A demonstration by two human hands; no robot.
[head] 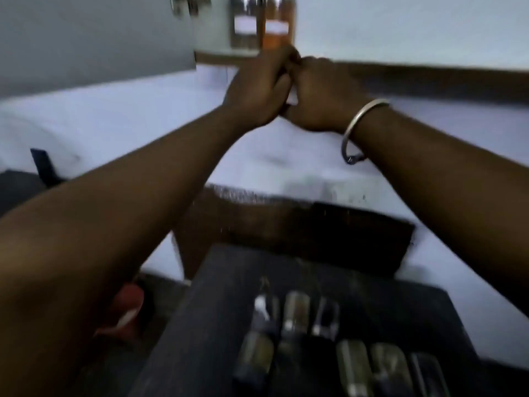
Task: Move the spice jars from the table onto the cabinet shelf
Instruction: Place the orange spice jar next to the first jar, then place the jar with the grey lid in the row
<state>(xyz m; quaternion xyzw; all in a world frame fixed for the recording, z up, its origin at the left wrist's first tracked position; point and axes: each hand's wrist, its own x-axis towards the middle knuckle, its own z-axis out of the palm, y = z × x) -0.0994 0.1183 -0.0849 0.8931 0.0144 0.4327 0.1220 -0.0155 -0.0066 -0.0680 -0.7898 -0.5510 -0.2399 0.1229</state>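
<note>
The view is blurred by motion. Two spice jars stand on the cabinet shelf (217,57) at the top: a dark one (245,24) and an orange one (277,28), both with white labels. My left hand (257,93) reaches forward, its fingertips right at the orange jar's base; whether it grips the jar is unclear. My right hand (320,96), with a metal bangle (360,124) on its wrist, is curled shut against the left hand, and nothing shows in it. Several more spice jars (297,316) stand in rows on the dark table (206,310) at the bottom.
A white surface (143,110) lies below the shelf, and a grey cabinet panel (86,38) is at the upper left. A dark brown board (315,230) sits beyond the table. A red and white object (128,308) lies low on the left, under my left forearm.
</note>
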